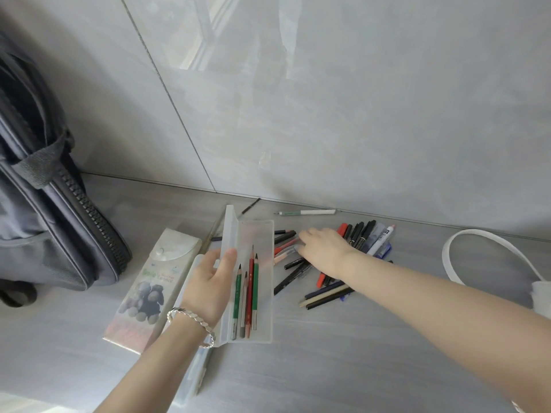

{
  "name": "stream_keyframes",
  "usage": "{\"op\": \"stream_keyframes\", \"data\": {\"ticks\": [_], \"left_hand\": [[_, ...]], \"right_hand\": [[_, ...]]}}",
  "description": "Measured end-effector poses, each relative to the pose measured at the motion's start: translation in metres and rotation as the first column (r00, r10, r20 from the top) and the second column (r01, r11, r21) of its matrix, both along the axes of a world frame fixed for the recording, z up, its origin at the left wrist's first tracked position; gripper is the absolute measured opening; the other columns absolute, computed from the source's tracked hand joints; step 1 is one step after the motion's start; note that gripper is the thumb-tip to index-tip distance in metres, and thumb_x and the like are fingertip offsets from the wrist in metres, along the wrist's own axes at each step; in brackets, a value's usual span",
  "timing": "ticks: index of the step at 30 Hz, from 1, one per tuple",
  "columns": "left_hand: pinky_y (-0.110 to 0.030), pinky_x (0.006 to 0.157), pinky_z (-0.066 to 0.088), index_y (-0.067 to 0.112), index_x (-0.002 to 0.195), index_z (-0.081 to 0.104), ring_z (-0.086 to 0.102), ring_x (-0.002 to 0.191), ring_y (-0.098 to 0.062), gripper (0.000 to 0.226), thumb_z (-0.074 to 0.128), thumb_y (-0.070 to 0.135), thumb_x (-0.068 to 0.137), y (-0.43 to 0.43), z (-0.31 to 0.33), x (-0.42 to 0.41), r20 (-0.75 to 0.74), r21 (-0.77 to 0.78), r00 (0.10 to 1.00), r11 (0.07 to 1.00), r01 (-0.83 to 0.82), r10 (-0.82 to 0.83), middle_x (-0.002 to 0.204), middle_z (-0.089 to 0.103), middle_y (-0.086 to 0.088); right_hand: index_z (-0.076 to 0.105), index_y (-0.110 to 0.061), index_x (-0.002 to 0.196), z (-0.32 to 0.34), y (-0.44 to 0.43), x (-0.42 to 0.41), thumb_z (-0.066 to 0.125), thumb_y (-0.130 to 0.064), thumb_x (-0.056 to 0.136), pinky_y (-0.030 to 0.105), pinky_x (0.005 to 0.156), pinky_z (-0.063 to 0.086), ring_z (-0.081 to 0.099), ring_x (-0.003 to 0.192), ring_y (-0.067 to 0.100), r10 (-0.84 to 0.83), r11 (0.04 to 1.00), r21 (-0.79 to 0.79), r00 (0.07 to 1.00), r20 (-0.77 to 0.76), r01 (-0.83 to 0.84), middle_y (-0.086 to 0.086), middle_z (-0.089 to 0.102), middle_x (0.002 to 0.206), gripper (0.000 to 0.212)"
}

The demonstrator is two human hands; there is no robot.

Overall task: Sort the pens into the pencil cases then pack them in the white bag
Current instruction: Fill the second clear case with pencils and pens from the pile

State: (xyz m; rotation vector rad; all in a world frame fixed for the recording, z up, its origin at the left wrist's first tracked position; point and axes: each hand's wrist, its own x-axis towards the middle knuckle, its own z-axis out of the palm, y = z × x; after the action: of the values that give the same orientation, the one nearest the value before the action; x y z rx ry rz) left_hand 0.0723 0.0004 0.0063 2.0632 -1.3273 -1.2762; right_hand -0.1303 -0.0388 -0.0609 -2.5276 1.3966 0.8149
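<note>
**Sorting mid-way: case propped open, right hand in the pile**

Your left hand [208, 281] pinches the raised lid [229, 228] of the clear pencil case [262, 239], thumb wrapped over the lid's edge and fingers behind it. My read is that this keeps the tray open and steady for one-handed loading. Four pencils [250, 293] already lie lengthwise in the tray, tips toward the far wall.

Your right hand [323, 251] is palm-down on the loose pens [357, 234], just right of the case. The fingers [304, 235] are bent onto a red and a pale pen at the pile's left edge. I can't tell whether they've closed on one or are only touching.

The printed pencil case [149, 287] lies shut, touching the clear one's left side. The white bag [541, 293] is at the right edge, well apart from the pile and not yet in use. A white pen [307, 212] lies alone by the far wall. A dark backpack [44, 219] stands far left.
</note>
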Motion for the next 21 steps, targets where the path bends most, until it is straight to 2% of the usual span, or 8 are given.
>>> {"op": "stream_keyframes", "data": {"ticks": [5, 9, 11, 13, 15, 18, 19, 21], "left_hand": [[-0.041, 0.082, 0.049, 0.008, 0.119, 0.054, 0.051, 0.065, -0.014, 0.047, 0.04, 0.044, 0.093, 0.004, -0.001, 0.006, -0.017, 0.017, 0.999, 0.999, -0.028, 0.029, 0.07, 0.053, -0.002], [-0.035, 0.07, 0.046, 0.006, 0.11, 0.054, 0.049, 0.064, -0.014, 0.043, 0.039, 0.043, 0.093, 0.01, 0.001, 0.007, -0.029, 0.013, 0.999, 0.999, -0.029, 0.03, 0.072, 0.051, -0.004], [-0.023, 0.059, 0.039, 0.004, 0.102, 0.053, 0.043, 0.06, -0.012, 0.038, 0.037, 0.038, 0.095, 0.012, 0.003, 0.006, -0.039, 0.002, 0.999, 0.999, -0.038, 0.038, 0.075, 0.048, -0.005], [-0.018, 0.053, 0.032, 0.006, 0.089, 0.048, 0.04, 0.058, -0.009, 0.032, 0.036, 0.035, 0.096, 0.016, 0.006, 0.002, -0.025, -0.023, 0.999, 0.999, -0.026, 0.025, 0.072, 0.045, -0.004], [-0.02, 0.053, 0.03, 0.01, 0.086, 0.042, 0.04, 0.058, -0.01, 0.028, 0.035, 0.035, 0.097, 0.018, 0.009, -0.002, -0.014, -0.049, 1.0, 0.999, -0.013, 0.013, 0.065, 0.042, 0.0], [-0.022, 0.055, 0.031, 0.006, 0.094, 0.048, 0.045, 0.063, -0.012, 0.034, 0.036, 0.037, 0.096, 0.023, 0.009, -0.009, -0.026, -0.035, 1.0, 0.999, 0.002, -0.003, 0.066, 0.046, 0.0], [-0.022, 0.058, 0.034, 0.004, 0.103, 0.051, 0.049, 0.07, -0.015, 0.039, 0.037, 0.039, 0.096, 0.024, 0.008, -0.01, -0.037, -0.017, 0.999, 1.0, 0.006, -0.007, 0.074, 0.052, -0.001], [-0.028, 0.074, 0.039, 0.005, 0.12, 0.05, 0.053, 0.091, -0.023, 0.049, 0.036, 0.044, 0.094, 0.027, 0.007, -0.013, -0.035, 0.019, 0.999, 0.999, 0.03, -0.03, 0.103, 0.061, -0.008]], "right_hand": [[0.036, -0.007, 0.134, 0.004, 0.003, -0.006, 0.037, 0.002, 0.092, 0.039, 0.079, 0.045, 0.042, 0.119, 0.03, 0.022, 0.997, 0.069, 0.999, 0.032, -0.024, 0.013, 0.045, 0.132, 0.043], [0.038, -0.007, 0.126, 0.017, 0.012, -0.025, 0.042, -0.005, 0.092, 0.038, 0.074, 0.044, 0.044, 0.109, 0.027, -0.034, 0.998, 0.05, 0.998, 0.047, 0.031, 0.012, 0.056, 0.116, 0.034], [0.046, -0.007, 0.116, 0.025, 0.016, -0.04, 0.055, -0.018, 0.088, 0.036, 0.073, 0.044, 0.049, 0.101, 0.025, -0.012, 0.998, -0.066, 0.998, 0.066, 0.017, 0.009, 0.063, 0.102, 0.032], [0.061, -0.01, 0.087, 0.033, 0.024, -0.056, 0.081, -0.028, 0.058, 0.029, 0.06, 0.046, 0.059, 0.076, 0.022, 0.043, 0.971, -0.236, 0.996, 0.076, -0.024, 0.003, 0.065, 0.069, 0.04], [0.061, -0.014, 0.066, 0.039, 0.033, -0.069, 0.087, -0.026, 0.035, 0.024, 0.055, 0.045, 0.058, 0.059, 0.021, 0.037, 0.941, -0.338, 0.995, 0.093, -0.004, -0.003, 0.058, 0.05, 0.042], [0.06, -0.013, 0.069, 0.057, 0.045, -0.081, 0.084, -0.017, 0.043, 0.032, 0.069, 0.045, 0.057, 0.06, 0.024, 0.003, 0.898, -0.434, 0.987, 0.164, 0.069, -0.002, 0.058, 0.054, 0.036], [0.06, -0.013, 0.073, 0.062, 0.047, -0.085, 0.081, -0.013, 0.048, 0.037, 0.074, 0.039, 0.056, 0.062, 0.025, 0.029, 0.876, -0.476, 0.977, 0.213, 0.078, 0.0, 0.058, 0.057, 0.033], [0.057, -0.014, 0.078, 0.075, 0.052, -0.089, 0.069, -0.009, 0.06, 0.036, 0.078, 0.031, 0.054, 0.065, 0.026, 0.102, 0.821, -0.566, 0.957, 0.273, 0.074, 0.001, 0.056, 0.062, 0.022]]}}
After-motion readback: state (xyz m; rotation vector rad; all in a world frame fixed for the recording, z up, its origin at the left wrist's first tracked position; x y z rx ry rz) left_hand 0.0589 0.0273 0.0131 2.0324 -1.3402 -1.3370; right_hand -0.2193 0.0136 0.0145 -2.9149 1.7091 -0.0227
